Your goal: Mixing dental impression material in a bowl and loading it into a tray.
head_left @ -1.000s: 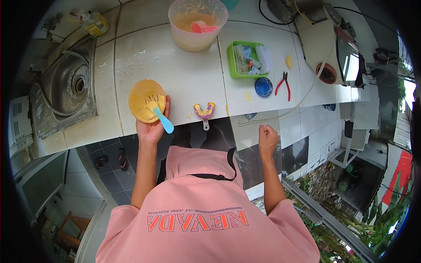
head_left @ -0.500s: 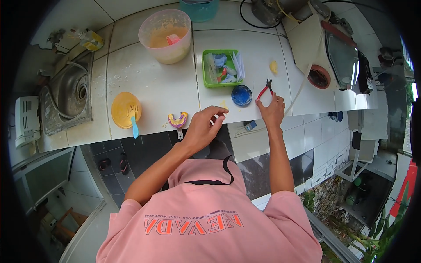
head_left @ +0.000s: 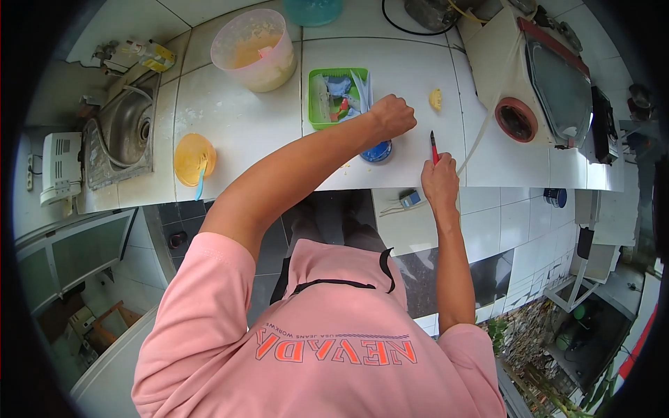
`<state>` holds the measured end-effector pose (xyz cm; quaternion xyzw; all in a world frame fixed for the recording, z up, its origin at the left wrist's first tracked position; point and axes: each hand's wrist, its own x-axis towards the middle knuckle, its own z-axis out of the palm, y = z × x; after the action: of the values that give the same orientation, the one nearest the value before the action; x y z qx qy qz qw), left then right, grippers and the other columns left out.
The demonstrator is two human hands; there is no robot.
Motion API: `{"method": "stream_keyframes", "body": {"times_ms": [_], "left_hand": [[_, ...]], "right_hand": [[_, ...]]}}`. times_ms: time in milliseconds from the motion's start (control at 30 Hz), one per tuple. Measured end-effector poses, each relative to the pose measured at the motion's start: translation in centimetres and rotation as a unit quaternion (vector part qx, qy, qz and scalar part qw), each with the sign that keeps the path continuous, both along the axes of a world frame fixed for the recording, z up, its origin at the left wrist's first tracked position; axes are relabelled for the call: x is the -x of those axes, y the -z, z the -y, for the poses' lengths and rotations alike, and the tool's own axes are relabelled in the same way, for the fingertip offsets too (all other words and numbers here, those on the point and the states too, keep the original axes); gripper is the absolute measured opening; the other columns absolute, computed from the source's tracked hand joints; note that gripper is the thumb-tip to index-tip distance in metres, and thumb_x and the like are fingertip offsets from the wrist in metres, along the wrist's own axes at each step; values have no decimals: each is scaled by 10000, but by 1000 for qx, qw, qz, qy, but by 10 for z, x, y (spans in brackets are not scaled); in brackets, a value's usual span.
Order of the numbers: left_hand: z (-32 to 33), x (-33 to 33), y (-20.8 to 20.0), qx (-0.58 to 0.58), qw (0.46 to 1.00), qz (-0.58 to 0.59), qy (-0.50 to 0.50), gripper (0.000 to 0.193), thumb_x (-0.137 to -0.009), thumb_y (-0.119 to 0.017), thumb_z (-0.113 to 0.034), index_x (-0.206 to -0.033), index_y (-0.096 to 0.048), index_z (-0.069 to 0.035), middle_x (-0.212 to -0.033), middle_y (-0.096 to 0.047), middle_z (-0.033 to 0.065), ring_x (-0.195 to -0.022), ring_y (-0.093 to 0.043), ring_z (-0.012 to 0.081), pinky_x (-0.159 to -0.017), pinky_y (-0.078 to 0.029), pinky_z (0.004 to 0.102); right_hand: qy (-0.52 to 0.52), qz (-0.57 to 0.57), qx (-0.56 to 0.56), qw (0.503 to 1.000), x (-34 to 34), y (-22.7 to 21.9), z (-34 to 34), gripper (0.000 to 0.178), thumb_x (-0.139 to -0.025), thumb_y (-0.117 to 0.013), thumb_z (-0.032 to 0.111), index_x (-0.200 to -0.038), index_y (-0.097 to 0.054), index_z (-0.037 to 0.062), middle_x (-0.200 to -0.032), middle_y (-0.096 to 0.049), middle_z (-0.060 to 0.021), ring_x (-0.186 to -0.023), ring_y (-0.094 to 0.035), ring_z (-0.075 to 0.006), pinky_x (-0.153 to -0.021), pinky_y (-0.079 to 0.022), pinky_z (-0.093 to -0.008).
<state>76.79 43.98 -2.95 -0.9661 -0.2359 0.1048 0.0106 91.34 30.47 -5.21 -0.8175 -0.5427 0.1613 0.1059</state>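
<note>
My right hand (head_left: 440, 182) is closed around the red handles of a pair of cutting pliers (head_left: 434, 148); their dark jaws point away from me and look closed. My left hand (head_left: 394, 115) is a fist, reaching over the counter just right of the green basket (head_left: 313, 104). Whatever its fingers may hold is hidden. Under the left wrist lies a round blue container (head_left: 377, 151), partly covered. A small yellow curved piece (head_left: 435, 99) rests on the tiles beyond the pliers, to the right of my left fist.
An orange bowl (head_left: 188, 150) holds a light blue spatula (head_left: 201, 180). Behind it stands a translucent pink bucket (head_left: 275, 75). A steel sink (head_left: 122, 132) is at the left. To the right, a boxy machine (head_left: 491, 56) and a pale hose (head_left: 481, 132) border the counter.
My left hand has moved away from me and right, across the basket's front, and closed into a fist. The pliers' spread handles have come together in my right hand. My left arm now covers the impression tray's spot.
</note>
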Motion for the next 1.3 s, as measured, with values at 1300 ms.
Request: {"method": "stream_keyframes", "body": {"times_ms": [1300], "left_hand": [[134, 57, 30, 381, 231, 709, -547, 184, -913, -560, -63, -1005, -611, 88, -936, -671, 144, -857, -666, 160, -784, -551, 250]], "right_hand": [[-11, -480, 188, 856, 74, -32, 38, 318, -967, -506, 200, -1201, -559, -9, -881, -631, -54, -795, -585, -110, -728, -478, -243]]}}
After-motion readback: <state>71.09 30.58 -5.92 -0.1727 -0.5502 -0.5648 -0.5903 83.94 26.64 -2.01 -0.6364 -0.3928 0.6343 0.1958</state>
